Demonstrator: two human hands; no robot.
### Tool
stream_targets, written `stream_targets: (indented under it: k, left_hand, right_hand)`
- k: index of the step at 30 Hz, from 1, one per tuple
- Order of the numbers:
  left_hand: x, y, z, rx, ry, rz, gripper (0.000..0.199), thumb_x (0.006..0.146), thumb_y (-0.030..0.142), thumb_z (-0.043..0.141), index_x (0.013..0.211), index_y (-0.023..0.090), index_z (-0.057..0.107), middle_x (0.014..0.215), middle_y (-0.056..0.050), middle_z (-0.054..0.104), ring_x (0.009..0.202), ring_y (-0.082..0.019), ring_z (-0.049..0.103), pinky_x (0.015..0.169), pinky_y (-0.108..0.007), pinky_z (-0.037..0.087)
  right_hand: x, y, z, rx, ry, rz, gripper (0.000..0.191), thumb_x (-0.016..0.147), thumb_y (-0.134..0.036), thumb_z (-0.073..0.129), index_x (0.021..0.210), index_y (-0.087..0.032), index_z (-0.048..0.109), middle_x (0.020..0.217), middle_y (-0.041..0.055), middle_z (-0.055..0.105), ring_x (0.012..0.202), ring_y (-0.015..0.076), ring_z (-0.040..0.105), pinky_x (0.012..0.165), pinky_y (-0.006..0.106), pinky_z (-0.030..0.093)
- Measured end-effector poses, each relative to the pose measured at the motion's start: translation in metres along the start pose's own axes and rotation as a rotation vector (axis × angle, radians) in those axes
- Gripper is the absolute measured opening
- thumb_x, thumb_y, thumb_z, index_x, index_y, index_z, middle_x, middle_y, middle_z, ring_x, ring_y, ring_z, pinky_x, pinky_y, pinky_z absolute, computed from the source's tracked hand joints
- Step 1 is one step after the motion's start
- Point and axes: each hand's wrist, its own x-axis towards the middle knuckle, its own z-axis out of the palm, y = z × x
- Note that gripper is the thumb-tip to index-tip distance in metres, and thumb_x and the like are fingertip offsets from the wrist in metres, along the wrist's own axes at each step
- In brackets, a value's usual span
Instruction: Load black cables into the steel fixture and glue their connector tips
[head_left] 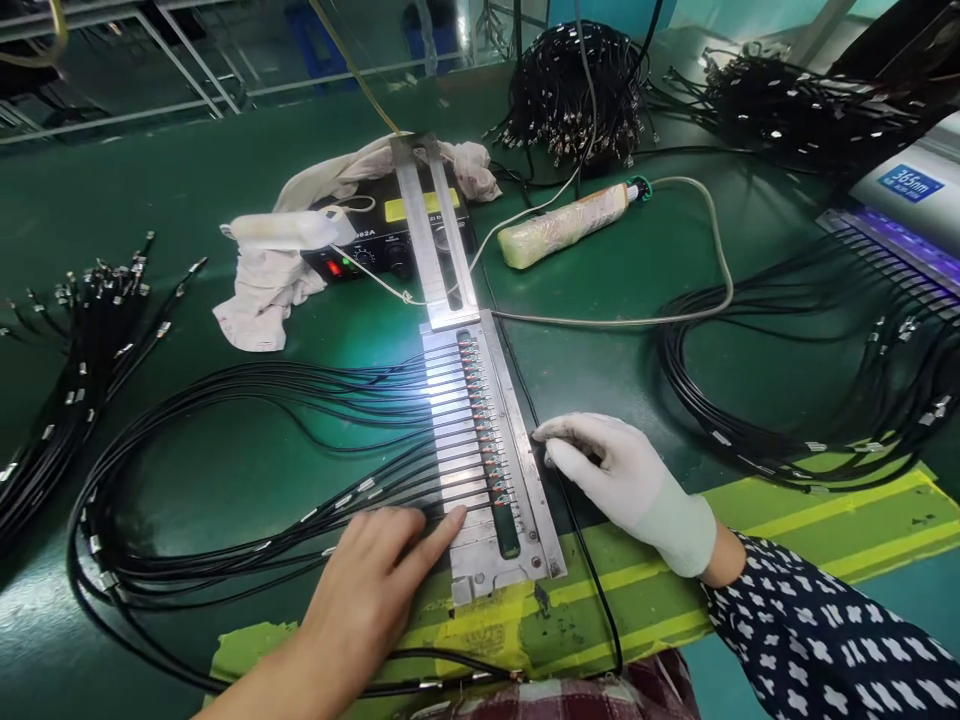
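A slotted metal fixture (469, 590) lies in front of me, with a row of black cables (367, 462) laid across it. Their stripped ends with small coloured wires and metal connectors (484, 440) line up over the slot. My left hand (367, 575), bare, has its fingers curled over the lowest cables at the fixture's left edge, one digit stretched onto the plate; its grip is partly hidden. My right hand (630, 485), in a white glove, is beside the fixture's right edge, thumb and fingertips pinched close together. Whatever may be between them is too small to make out.
Beyond the fixture stand a slotted metal bracket (420, 220), a black control box (382, 250) and a white cloth (259, 300). A wrapped handpiece (562, 228) lies right of them. Cable bundles (75, 370) sit left; others lie near a lit UV unit (919, 185). Yellow tape (787, 515) covers the front edge.
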Motion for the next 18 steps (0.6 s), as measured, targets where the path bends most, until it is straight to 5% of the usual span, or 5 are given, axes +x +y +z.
stream_targets:
  k: [6,11,14,18]
  left_hand:
    - [-0.004,0.014,-0.023,-0.14,-0.119,0.0,0.038,0.096,0.01,0.041,0.133,0.018,0.048,0.095,-0.004,0.062,0.084,-0.017,0.052,0.078,-0.031,0.039]
    - [-0.032,0.036,-0.033,-0.415,-0.331,-0.165,0.011,0.097,0.015,0.045,0.101,0.022,0.053,0.097,-0.004,0.06,0.085,-0.017,0.054,0.077,-0.029,0.044]
    - [-0.038,0.038,-0.028,-0.527,-0.25,-0.264,0.014,0.098,0.013,0.041,0.093,0.022,0.05,0.091,-0.002,0.058,0.082,-0.014,0.055,0.073,-0.024,0.046]
    - [-0.024,0.029,-0.022,-0.433,-0.024,-0.228,0.024,0.097,0.01,0.042,0.117,0.021,0.053,0.098,-0.005,0.059,0.087,-0.013,0.059,0.075,-0.02,0.049]
  right_hand:
    - [-0.002,0.001,0.002,-0.019,0.017,-0.004,0.017,0.094,-0.023,0.052,0.097,-0.025,0.068,0.1,0.0001,0.073,0.094,0.0208,0.067,0.085,0.035,0.052]
    - [-0.005,0.002,0.003,-0.044,0.026,-0.022,0.018,0.094,-0.024,0.052,0.1,-0.024,0.069,0.103,0.0022,0.073,0.097,0.0225,0.067,0.088,0.037,0.052]
    - [-0.005,0.002,0.003,-0.034,0.017,-0.001,0.019,0.094,-0.024,0.052,0.101,-0.024,0.069,0.104,0.002,0.073,0.097,0.0221,0.067,0.087,0.037,0.052]
    - [-0.004,0.003,0.004,-0.033,0.005,0.013,0.019,0.094,-0.023,0.052,0.101,-0.025,0.069,0.103,0.0011,0.073,0.096,0.0217,0.066,0.088,0.037,0.052]
